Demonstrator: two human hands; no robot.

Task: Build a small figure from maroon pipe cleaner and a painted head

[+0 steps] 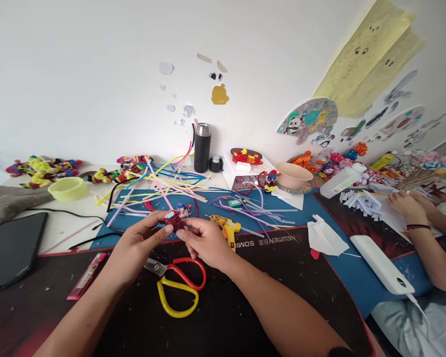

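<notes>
Between my two hands is a small dark red piece (pixel 174 220) with a light patch on top, held above the far edge of the black mat. My left hand (pixel 141 243) pinches it from the left with thumb and fingers. From the right, my right hand (pixel 206 242) closes its thumb and forefinger on its lower side. Scissors (pixel 180 282) with one red and one yellow handle lie on the mat just below my hands. Right of my right hand lies a yellow glue gun (pixel 228 229). A small blue and white figure (pixel 184 210) shows just behind the piece.
Coloured pipe cleaners (pixel 163 178) spread behind my hands. A black bottle (pixel 202 148) stands by the wall, with a pink bowl (pixel 294 177) farther right. A tablet (pixel 15 250) lies at left. Another person's hands (pixel 409 208) rest at far right, near a white power bank (pixel 381 263).
</notes>
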